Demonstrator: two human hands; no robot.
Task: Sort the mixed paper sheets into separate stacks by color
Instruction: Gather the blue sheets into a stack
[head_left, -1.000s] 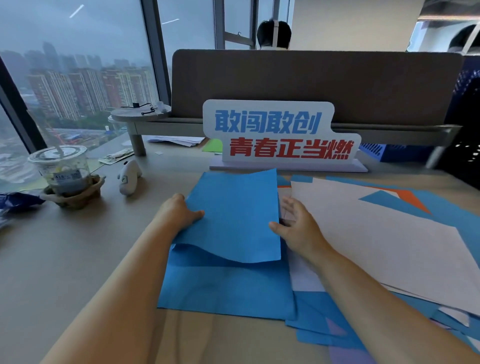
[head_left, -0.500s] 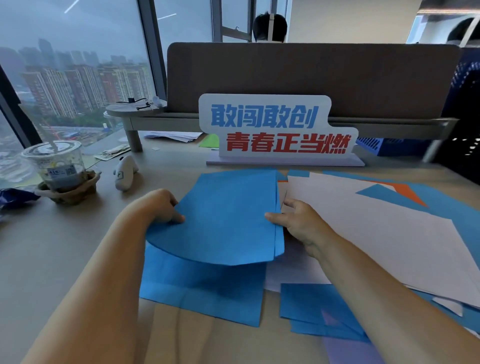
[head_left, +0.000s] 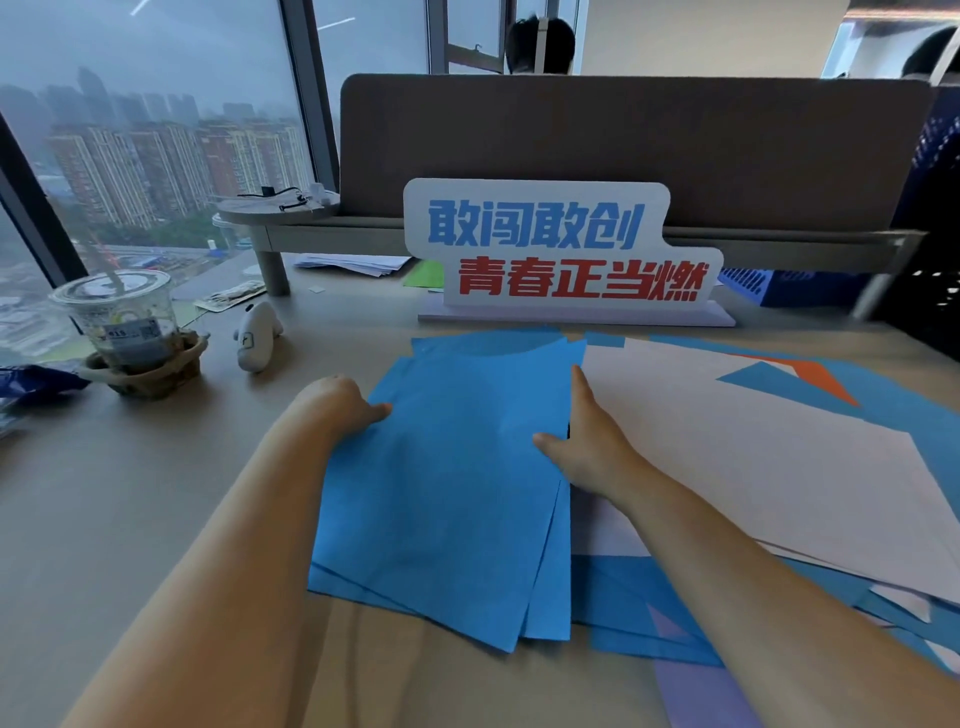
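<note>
A loose stack of blue sheets (head_left: 452, 483) lies on the desk in front of me. My left hand (head_left: 343, 405) grips its left edge, fingers tucked under the paper. My right hand (head_left: 582, 441) lies along the stack's right edge with straight fingers and the thumb on top of the blue paper. To the right spreads the mixed pile: a large pale pink sheet (head_left: 753, 441) on top, an orange sheet (head_left: 810, 371) and more blue sheets (head_left: 634, 603) peeking out, and a purple sheet (head_left: 696, 691) at the near edge.
A white sign with blue and red characters (head_left: 561, 254) stands behind the papers. A plastic cup in a holder (head_left: 124, 327) and a small white toy (head_left: 254, 335) sit at the left. A green sheet (head_left: 423, 275) and white papers (head_left: 353, 262) lie under the shelf.
The lifted, curved blue sheets have come down flat onto the blue stack. My right hand has straightened along the right edge; my left hand stays at the left edge.
</note>
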